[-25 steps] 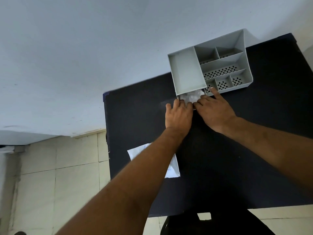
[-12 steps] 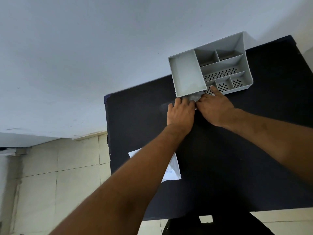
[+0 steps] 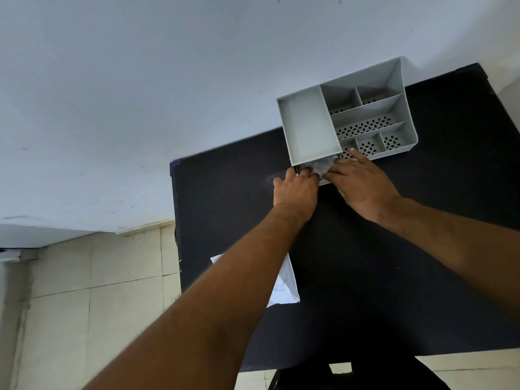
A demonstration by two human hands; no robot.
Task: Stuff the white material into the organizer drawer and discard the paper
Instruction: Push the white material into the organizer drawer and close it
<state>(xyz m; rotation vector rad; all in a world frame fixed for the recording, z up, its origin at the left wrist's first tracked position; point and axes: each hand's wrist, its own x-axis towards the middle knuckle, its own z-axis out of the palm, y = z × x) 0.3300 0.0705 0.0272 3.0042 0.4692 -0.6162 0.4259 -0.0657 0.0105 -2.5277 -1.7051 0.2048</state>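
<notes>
A grey plastic organizer (image 3: 306,125) with several open compartments stands at the far side of the black table (image 3: 394,277), against the wall. At its near lower edge a drawer sits slightly pulled out, with crumpled white material (image 3: 320,166) showing in the gap. My left hand (image 3: 295,190) and my right hand (image 3: 363,181) both press their fingertips on this material at the drawer mouth. A white paper sheet (image 3: 284,288) lies on the table's left part, mostly hidden under my left forearm.
The table's left edge (image 3: 176,220) drops to a tiled floor (image 3: 92,291). A pale wall (image 3: 140,94) rises behind the organizer. A dark chair back (image 3: 351,378) shows at the near table edge.
Both hands have pushed the white material further into the drawer; less of it shows now. The drawer has slid in a little, and the view has shifted slightly.
</notes>
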